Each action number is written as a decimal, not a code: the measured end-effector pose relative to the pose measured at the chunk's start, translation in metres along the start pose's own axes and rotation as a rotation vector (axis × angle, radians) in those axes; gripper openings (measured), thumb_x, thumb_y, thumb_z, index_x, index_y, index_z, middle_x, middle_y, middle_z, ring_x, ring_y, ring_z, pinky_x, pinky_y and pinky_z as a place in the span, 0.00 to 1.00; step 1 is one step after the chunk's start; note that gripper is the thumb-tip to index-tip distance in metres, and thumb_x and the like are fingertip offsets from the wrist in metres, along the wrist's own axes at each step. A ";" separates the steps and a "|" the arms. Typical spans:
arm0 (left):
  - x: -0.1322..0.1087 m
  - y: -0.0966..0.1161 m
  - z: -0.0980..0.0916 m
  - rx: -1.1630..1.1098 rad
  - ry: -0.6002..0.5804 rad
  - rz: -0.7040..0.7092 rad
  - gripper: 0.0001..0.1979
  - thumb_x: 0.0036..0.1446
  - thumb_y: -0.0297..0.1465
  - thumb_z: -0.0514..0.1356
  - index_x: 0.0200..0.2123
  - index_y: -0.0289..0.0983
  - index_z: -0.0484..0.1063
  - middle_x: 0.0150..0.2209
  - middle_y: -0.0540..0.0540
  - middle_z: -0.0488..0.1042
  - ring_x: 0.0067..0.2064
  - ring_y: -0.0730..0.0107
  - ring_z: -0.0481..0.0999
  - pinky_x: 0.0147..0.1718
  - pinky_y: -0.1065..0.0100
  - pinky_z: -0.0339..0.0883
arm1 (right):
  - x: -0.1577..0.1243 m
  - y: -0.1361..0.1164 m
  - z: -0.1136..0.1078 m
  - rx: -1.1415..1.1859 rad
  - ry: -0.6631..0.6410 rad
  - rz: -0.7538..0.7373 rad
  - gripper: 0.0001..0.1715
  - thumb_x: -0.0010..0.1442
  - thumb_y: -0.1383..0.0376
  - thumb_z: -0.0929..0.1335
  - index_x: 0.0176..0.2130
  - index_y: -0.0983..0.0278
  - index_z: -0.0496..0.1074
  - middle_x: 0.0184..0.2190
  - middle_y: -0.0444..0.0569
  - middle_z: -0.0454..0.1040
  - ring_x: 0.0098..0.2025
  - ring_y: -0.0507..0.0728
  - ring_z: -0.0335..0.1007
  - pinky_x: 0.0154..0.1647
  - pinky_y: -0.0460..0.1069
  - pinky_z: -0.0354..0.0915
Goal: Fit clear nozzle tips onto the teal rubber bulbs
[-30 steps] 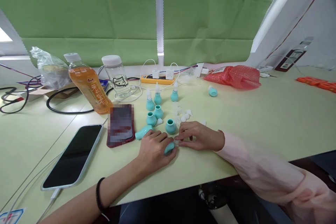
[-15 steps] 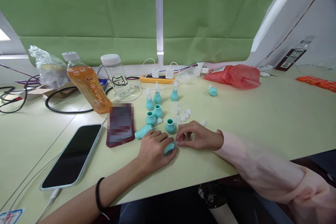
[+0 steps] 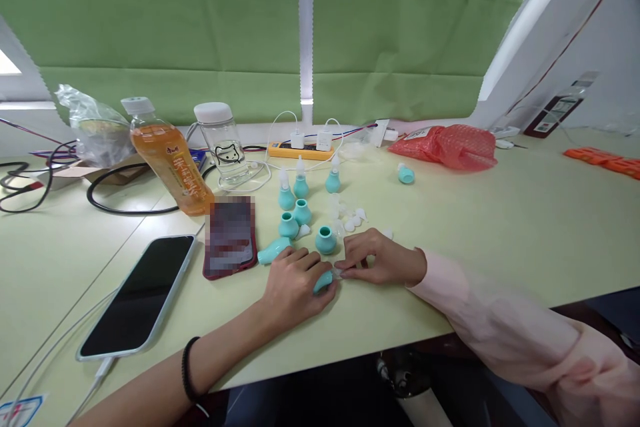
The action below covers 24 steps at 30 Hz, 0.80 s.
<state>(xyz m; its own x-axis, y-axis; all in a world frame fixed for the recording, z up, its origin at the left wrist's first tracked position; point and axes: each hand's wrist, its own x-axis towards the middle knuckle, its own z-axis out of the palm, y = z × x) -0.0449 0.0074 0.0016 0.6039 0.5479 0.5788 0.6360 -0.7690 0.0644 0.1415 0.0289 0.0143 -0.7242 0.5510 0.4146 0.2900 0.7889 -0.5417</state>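
Observation:
My left hand (image 3: pixel 293 283) rests on the pale table (image 3: pixel 500 227), fingers curled round a teal rubber bulb (image 3: pixel 323 280) whose open end points right. My right hand (image 3: pixel 383 260), in a pink sleeve, pinches a small clear tip (image 3: pixel 339 273) against the bulb's mouth. Just beyond my hands stand more teal bulbs (image 3: pixel 325 240), some topped with clear tips (image 3: pixel 300 181), and one lies on its side (image 3: pixel 273 251). A scatter of loose white tips (image 3: pixel 353 220) lies behind my right hand.
Left of the bulbs lie a red-cased phone (image 3: pixel 230 237) and a larger phone (image 3: pixel 137 297) on a cable. An orange drink bottle (image 3: pixel 170 160), a clear cat-print bottle (image 3: pixel 223 143), a power strip (image 3: pixel 300 150), black cables (image 3: pixel 100 197) and a red bubble bag (image 3: pixel 450 145) stand farther back.
My right hand's fingers have closed down a little and pressed the clear tip closer to the bulb's mouth. My left hand and the bulb stay where they were.

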 end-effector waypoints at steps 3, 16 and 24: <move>0.000 0.001 0.000 0.002 0.009 -0.004 0.08 0.48 0.32 0.54 0.24 0.37 0.71 0.20 0.50 0.70 0.24 0.72 0.67 0.22 0.69 0.54 | 0.001 0.000 0.003 -0.059 0.032 -0.087 0.08 0.51 0.68 0.65 0.26 0.68 0.74 0.16 0.47 0.66 0.22 0.49 0.58 0.22 0.45 0.58; -0.001 0.000 0.000 0.032 0.018 0.053 0.08 0.49 0.32 0.54 0.27 0.37 0.71 0.21 0.50 0.70 0.24 0.71 0.66 0.23 0.69 0.54 | 0.001 -0.003 -0.006 0.009 -0.001 0.050 0.07 0.48 0.68 0.66 0.30 0.68 0.73 0.20 0.47 0.69 0.21 0.47 0.62 0.21 0.43 0.61; -0.002 0.003 0.000 0.129 0.065 0.119 0.05 0.49 0.29 0.54 0.29 0.37 0.70 0.23 0.49 0.70 0.26 0.70 0.66 0.24 0.68 0.54 | 0.002 -0.006 -0.007 -0.276 -0.088 -0.124 0.09 0.54 0.69 0.62 0.29 0.68 0.71 0.23 0.48 0.70 0.29 0.51 0.62 0.29 0.46 0.60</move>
<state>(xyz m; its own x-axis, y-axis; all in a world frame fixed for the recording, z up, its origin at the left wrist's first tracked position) -0.0440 0.0040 0.0008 0.6491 0.4300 0.6275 0.6207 -0.7763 -0.1101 0.1431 0.0269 0.0236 -0.8123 0.4302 0.3939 0.3468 0.8992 -0.2668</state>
